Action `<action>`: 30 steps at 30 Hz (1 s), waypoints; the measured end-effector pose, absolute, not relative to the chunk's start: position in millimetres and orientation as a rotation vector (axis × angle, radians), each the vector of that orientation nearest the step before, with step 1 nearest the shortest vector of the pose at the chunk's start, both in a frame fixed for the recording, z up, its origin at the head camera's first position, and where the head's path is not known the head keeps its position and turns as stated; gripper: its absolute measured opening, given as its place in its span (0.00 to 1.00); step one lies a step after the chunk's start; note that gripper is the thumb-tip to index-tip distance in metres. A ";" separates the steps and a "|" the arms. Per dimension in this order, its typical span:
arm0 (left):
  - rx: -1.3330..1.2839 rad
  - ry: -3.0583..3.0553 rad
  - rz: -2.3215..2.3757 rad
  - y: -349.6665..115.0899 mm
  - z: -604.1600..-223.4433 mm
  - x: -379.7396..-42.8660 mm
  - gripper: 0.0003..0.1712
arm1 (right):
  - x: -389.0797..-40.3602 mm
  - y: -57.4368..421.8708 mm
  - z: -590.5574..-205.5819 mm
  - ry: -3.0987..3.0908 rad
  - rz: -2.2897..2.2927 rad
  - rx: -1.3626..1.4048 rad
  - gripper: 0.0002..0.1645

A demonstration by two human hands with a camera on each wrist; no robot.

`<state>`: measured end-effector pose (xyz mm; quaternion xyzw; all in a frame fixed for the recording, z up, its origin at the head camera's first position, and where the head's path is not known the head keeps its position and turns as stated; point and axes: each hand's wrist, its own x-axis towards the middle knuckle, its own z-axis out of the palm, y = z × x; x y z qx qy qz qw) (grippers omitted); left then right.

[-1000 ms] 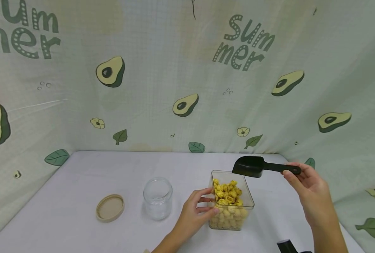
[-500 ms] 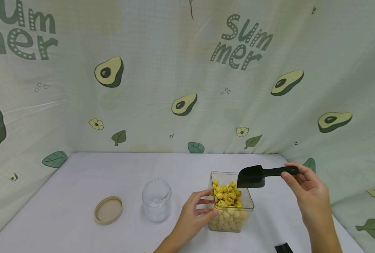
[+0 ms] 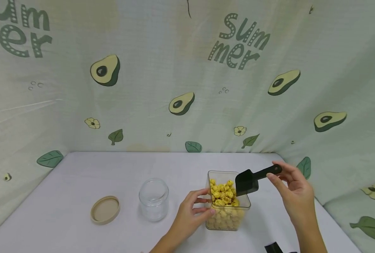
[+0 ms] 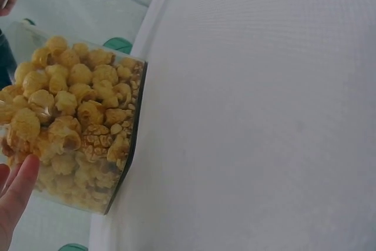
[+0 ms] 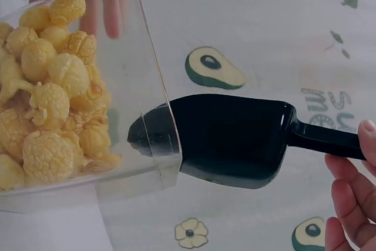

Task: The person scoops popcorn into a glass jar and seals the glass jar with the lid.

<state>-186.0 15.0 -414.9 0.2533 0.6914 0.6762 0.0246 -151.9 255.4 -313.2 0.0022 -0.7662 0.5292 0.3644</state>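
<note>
Pale cloth (image 3: 136,42) printed with avocados and leaves backs a white table (image 3: 127,168), and on it stands our clear, square-mouthed tub (image 3: 238,208) of yellow popcorn (image 3: 220,193)! At the tub's left side we've got the left hand (image 3: 189,211), fingers parted and bent round the wall, holding it. Over to its right, the right hand (image 3: 293,188) pinches the end of the black scoop (image 3: 246,182), blade angled down inside the tub's rim; whether it touches popcorn, we can't tell. We'd call that scoop light, stiff and smooth, best held by its slim handle, right where those fingers are. The tub looks like rigid plastic, perhaps slippery, so we'd grip it low by the walls. Lovely textures: knobbly, crackled, brittle-looking kernels against glossy flat sides! Left of the tub, a round transparent jar (image 3: 154,200) stands uncovered; beyond that, farther left, lies a shallow beige lid (image 3: 105,210), hollow side up.
</note>
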 end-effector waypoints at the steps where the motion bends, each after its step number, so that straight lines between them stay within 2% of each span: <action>1: 0.782 2.136 2.093 14.8 -414.6 -185.9 0.30 | -152.3 254.7 -313.9 -1.988 1.343 0.009 0.23; 18: 0.763 2.150 2.070 14.4 -410.0 -187.8 0.30 | -159.6 245.8 -323.4 -2.136 1.154 0.100 0.19; 30: 0.770 2.148 2.067 15.7 -407.8 -188.3 0.30 | -168.8 249.4 -330.6 -2.212 1.217 0.153 0.15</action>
